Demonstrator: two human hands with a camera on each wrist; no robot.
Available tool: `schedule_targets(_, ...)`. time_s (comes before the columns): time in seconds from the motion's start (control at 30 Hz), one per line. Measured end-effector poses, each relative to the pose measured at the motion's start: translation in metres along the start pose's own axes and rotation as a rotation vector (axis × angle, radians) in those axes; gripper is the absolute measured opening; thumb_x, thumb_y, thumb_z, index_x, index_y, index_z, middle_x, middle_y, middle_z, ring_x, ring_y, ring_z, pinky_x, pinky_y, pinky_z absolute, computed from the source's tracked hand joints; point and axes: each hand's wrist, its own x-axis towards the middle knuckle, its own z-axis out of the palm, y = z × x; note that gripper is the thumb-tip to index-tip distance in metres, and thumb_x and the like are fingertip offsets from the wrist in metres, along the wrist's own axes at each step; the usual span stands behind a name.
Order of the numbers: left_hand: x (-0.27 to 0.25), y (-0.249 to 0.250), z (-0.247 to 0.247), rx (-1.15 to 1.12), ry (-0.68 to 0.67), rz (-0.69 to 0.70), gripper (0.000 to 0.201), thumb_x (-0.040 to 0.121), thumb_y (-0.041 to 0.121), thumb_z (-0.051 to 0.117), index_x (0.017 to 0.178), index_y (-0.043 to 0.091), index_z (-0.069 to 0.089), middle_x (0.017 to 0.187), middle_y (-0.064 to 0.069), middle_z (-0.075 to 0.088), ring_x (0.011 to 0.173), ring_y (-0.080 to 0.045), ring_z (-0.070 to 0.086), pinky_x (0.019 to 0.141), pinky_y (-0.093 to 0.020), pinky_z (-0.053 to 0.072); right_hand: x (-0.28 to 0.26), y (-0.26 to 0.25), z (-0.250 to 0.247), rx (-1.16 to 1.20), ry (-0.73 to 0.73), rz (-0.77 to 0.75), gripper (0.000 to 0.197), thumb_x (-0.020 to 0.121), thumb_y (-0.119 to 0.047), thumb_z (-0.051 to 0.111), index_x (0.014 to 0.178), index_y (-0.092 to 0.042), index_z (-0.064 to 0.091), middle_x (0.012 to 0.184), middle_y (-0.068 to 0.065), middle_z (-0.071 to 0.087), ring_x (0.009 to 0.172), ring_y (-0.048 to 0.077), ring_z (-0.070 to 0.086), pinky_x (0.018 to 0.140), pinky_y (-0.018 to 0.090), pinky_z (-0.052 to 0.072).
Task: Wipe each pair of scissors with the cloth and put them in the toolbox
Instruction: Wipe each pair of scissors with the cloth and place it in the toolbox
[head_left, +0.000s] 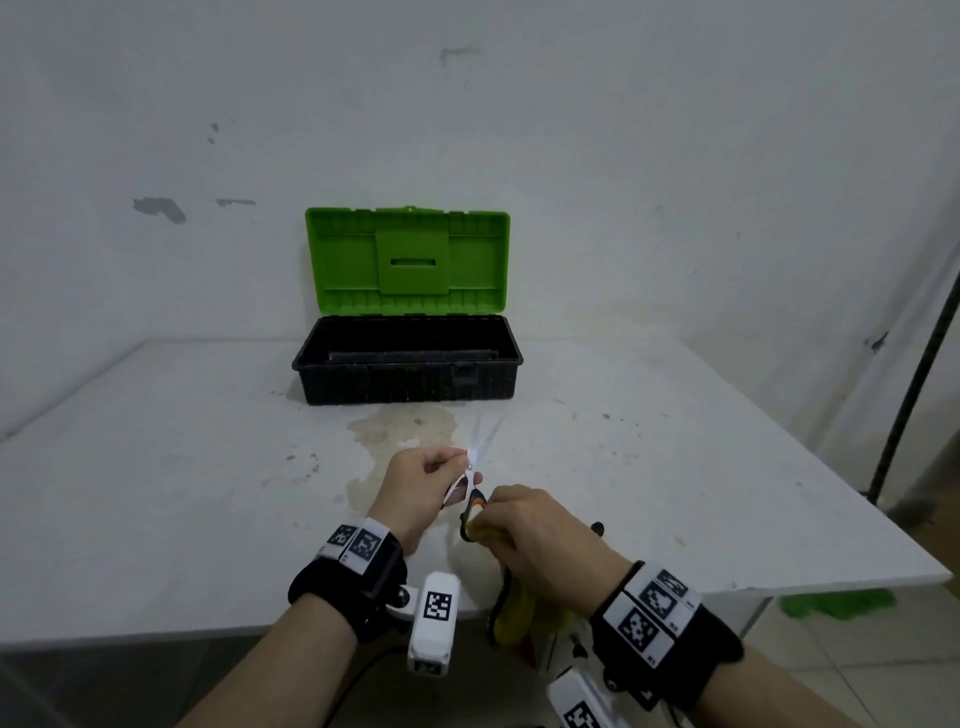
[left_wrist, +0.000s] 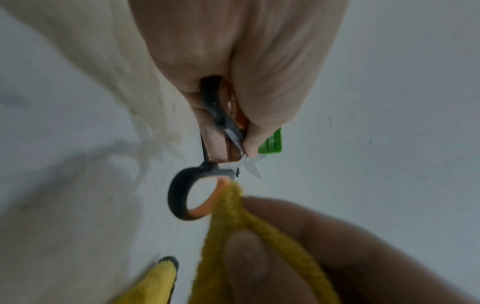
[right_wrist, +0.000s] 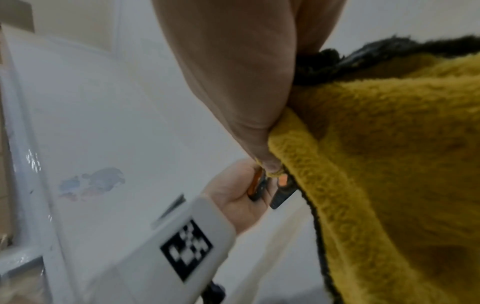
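1. I see my left hand (head_left: 423, 480) holding a pair of scissors (head_left: 471, 486) just above the bench (head_left: 182, 493). The fingers are curled around one handle and pinch near the middle screw. I think this keeps the scissors steady while I rub them.

2. The blades (head_left: 480, 441) are a little apart and point toward 12 o'clock, away from my body. That looks like the safe way to hold them.

3. My right hand (head_left: 540, 530) grips the yellow cloth (head_left: 511, 613), with thumb and fingers pinching a fold of it. The fold touches the orange and black handle ring (left_wrist: 191, 194). So I judge the handle is being wiped now.

4. The rest of the cloth hangs down at 6 o'clock, past the edge of the bench. It has a dark trim.

5. The toolbox (head_left: 408, 364) sits at 12 o'clock, well apart from my hands. Its green lid (head_left: 408, 260) stands open, so the scissors can go straight in. I cannot see any scissors inside from here.

6. A dried stain (head_left: 400, 426) lies on the bench between the toolbox and my hands.

7. Something small and dark (head_left: 597, 527) peeks out at 3 o'clock, just past my right hand. I cannot tell what it is.
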Motion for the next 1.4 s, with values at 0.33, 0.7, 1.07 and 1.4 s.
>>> schedule_targets(0.33, 0.003, 0.007, -0.004, -0.034, 0.043, 0.008, 0.016, 0.096, 0.005, 0.06, 0.105, -0.006, 0.068, 0.097, -0.024, 0.074, 0.077, -0.018, 0.076, 0.061, -0.02, 0.056, 0.032, 0.07, -0.064, 0.047, 0.252, 0.315, 0.016, 0.088, -0.022, 0.066, 0.1, -0.016, 0.075, 0.102, 0.001, 0.071, 0.095, 0.017, 0.063, 0.083, 0.024, 0.046)
schedule_targets(0.7, 0.012, 0.006, 0.006, -0.033, 0.047, -0.012, 0.018, 0.096, 0.007, 0.061, 0.106, -0.007, 0.067, 0.097, -0.024, 0.074, 0.076, -0.019, 0.075, 0.062, -0.022, 0.056, 0.057, 0.154, -0.06, 0.054, 0.42, 0.614, 0.021, 0.094, -0.02, 0.06, 0.111, -0.011, 0.069, 0.116, 0.012, 0.066, 0.106, 0.028, 0.06, 0.086, 0.031, 0.048)
schedule_targets(1.07, 0.016, 0.016, 0.017, -0.144, 0.059, 0.041, 0.015, 0.095, 0.007, 0.062, 0.103, -0.004, 0.068, 0.096, -0.024, 0.074, 0.087, -0.026, 0.076, 0.07, -0.025, 0.059, 0.035, 0.065, -0.016, 0.485, 0.072, 0.45, 0.042, 0.091, -0.056, 0.053, 0.113, -0.024, 0.067, 0.094, -0.007, 0.07, 0.082, 0.011, 0.067, 0.077, 0.028, 0.055)
schedule_targets(1.4, 0.003, 0.026, -0.001, -0.191, 0.062, 0.018, 0.027, 0.099, 0.028, 0.055, 0.103, 0.006, 0.071, 0.096, -0.012, 0.075, 0.084, -0.02, 0.07, 0.075, -0.033, 0.056, 0.039, 0.049, -0.021, 0.784, 0.125, 0.381, 0.018, 0.094, -0.022, 0.062, 0.09, -0.006, 0.068, 0.077, 0.01, 0.073, 0.063, 0.02, 0.066, 0.055, 0.028, 0.044)
